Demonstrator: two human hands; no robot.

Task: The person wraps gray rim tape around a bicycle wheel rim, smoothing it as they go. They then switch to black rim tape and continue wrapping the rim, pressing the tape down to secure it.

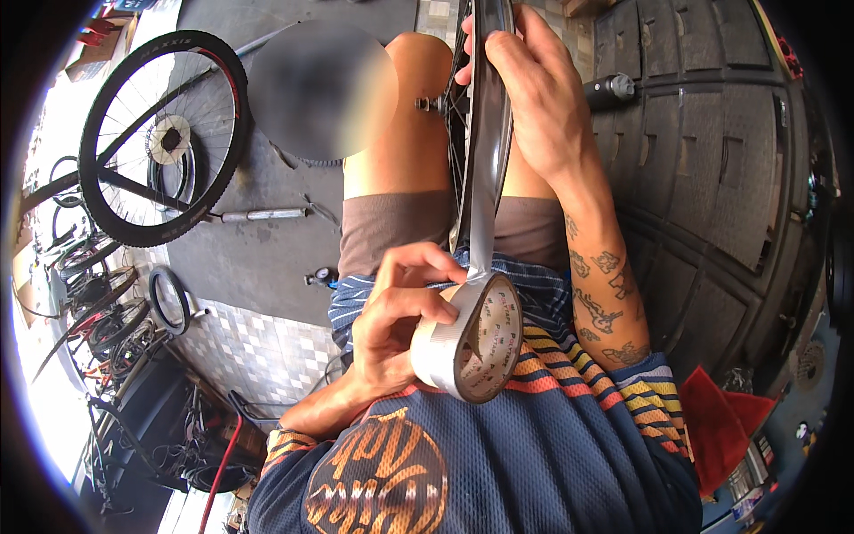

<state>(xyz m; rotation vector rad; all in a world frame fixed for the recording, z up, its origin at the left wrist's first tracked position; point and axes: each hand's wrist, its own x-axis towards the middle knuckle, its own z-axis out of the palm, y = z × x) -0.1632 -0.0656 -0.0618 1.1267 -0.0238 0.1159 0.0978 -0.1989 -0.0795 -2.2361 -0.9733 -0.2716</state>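
Below my chest, my left hand [402,311] grips a roll of silver tape [491,343] with fingers and thumb, its printed cardboard core facing right. From the roll, a silver strip [481,227] runs up toward a bicycle wheel rim [488,107], seen edge-on between my legs. My right hand [538,89] is wrapped around the rim's upper right side, its thumb close to the rim's face. Spokes and the hub axle end [429,104] show left of the rim. Exactly where the tape meets the rim is hard to make out.
At the left, a bicycle wheel with a black tyre [92,147] is mounted on a frame. A loose tyre [158,303] lies farther down, near several hanging tyres. A dark bottle [609,90] is beside my right wrist. Red cloth [721,423] hangs at lower right.
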